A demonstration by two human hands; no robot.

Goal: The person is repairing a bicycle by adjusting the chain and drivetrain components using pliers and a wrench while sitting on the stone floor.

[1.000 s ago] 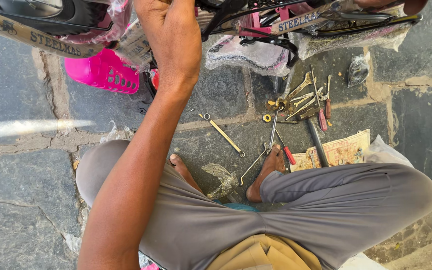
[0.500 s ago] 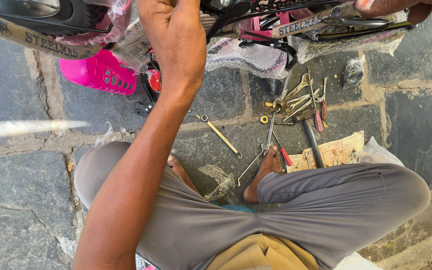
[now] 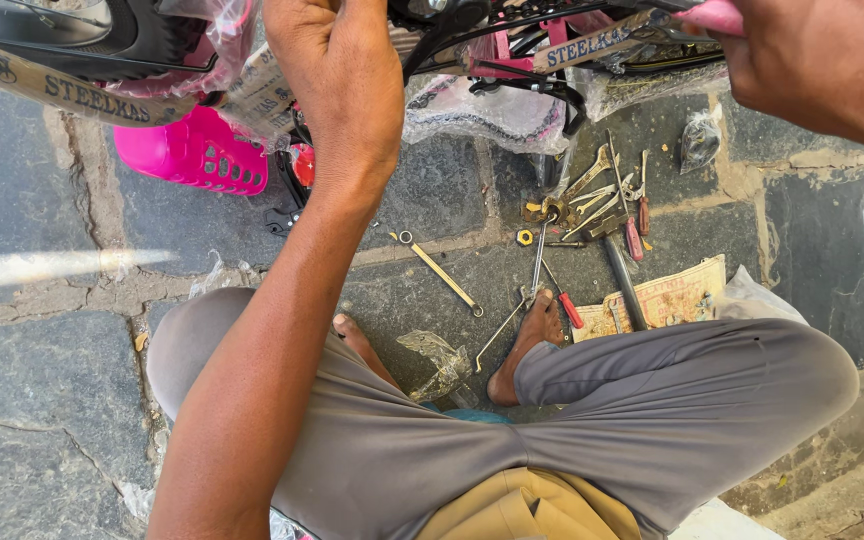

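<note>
I sit low on stone paving with my knees spread, in grey trousers and bare feet. My left hand (image 3: 337, 90) reaches up to a pink and black bicycle (image 3: 512, 45) wrapped in clear plastic and printed paper strips. Its fingers are curled on a part of the frame that the top edge of the view hides. At the top right, my right hand (image 3: 812, 65) grips a pink handle grip (image 3: 714, 15) on the bicycle.
A pink plastic basket (image 3: 192, 150) lies on the paving at the upper left. Several spanners (image 3: 592, 195), a long wrench (image 3: 440, 272), a red-handled screwdriver (image 3: 564, 300) and a yellowed paper sheet (image 3: 667, 295) lie by my right foot (image 3: 527, 345). Crumpled plastic (image 3: 442, 360) sits between my feet.
My right hand has come further into view from the top right, holding the pink grip. My left hand stays on the bicycle; the view has shifted slightly.
</note>
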